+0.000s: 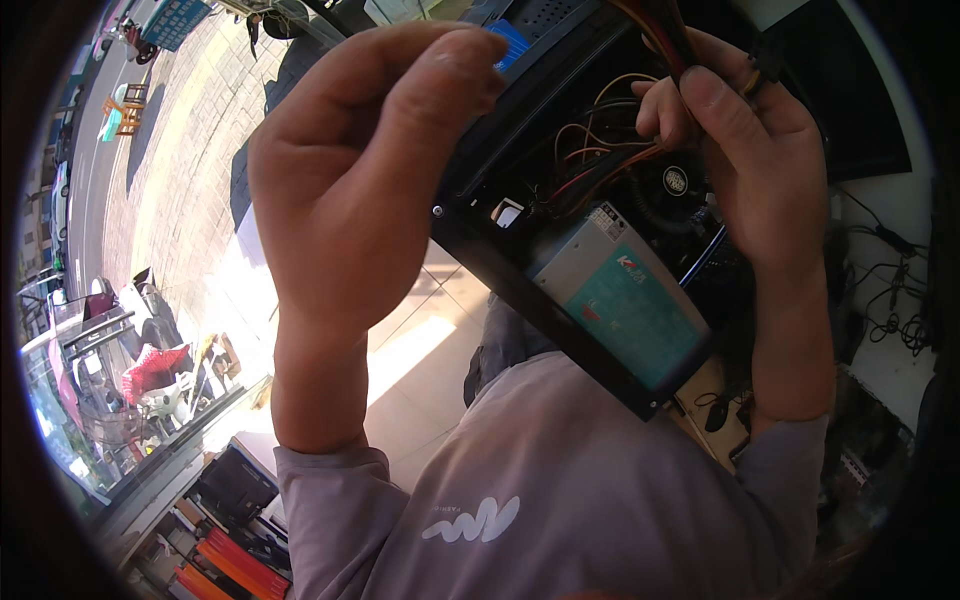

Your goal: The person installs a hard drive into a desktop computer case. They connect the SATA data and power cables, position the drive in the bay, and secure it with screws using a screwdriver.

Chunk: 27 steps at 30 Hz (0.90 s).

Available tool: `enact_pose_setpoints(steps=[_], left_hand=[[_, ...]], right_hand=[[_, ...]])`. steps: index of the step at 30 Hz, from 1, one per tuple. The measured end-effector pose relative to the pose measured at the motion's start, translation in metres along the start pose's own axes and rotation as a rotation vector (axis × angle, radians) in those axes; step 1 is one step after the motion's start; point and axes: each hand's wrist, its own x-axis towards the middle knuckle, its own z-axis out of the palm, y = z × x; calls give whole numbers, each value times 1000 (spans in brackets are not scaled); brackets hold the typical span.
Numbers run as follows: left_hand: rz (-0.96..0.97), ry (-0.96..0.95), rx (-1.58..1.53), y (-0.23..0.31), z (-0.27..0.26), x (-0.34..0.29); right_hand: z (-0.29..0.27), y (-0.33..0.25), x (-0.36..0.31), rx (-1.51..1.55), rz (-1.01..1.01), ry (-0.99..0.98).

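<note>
My right hand (755, 150) grips a bundle of power cables (672, 32), red, black and yellow strands, between thumb and fingers. A black connector (766, 57) pokes out beside its fingertips. At the left, my left hand (360, 180) is raised over the near edge of an open computer case (545, 322), its fingers curled and thumb pressed against them. Whether it holds anything is hidden. Between the hands, a metal power supply (625, 300) with a teal label sits in the case. More loose wires (600, 150) run out beyond it, near a round black CPU cooler (676, 181).
Black cables (895, 290) lie coiled on the light surface at the right, below a dark flat panel (850, 90). A tiled floor (425, 350) shows under the case. Outside at the left are paving (190, 130), a wooden chair (130, 108) and a parked scooter (150, 320).
</note>
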Motion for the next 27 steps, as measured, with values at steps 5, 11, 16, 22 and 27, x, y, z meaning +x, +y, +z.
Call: enact_pose_setpoints(steps=[5, 11, 16, 22, 27], left_hand=[[-554, 491, -152, -98, -15, -103], [-826, 364, -995, -154, 31, -131], [-805, 322, -1452, -199, 51, -144], [-871, 302, -1494, -202, 60, -142], [-849, 226, -1421, -209, 63, -148]], right_hand=[[-28, 2, -11, -113, 79, -76], [-6, -34, 19, -897, -243, -671], [31, -25, 35, -1219, -82, -866], [72, -11, 52, -1247, 196, -1013], [76, -5, 46, -1283, 231, -1076]])
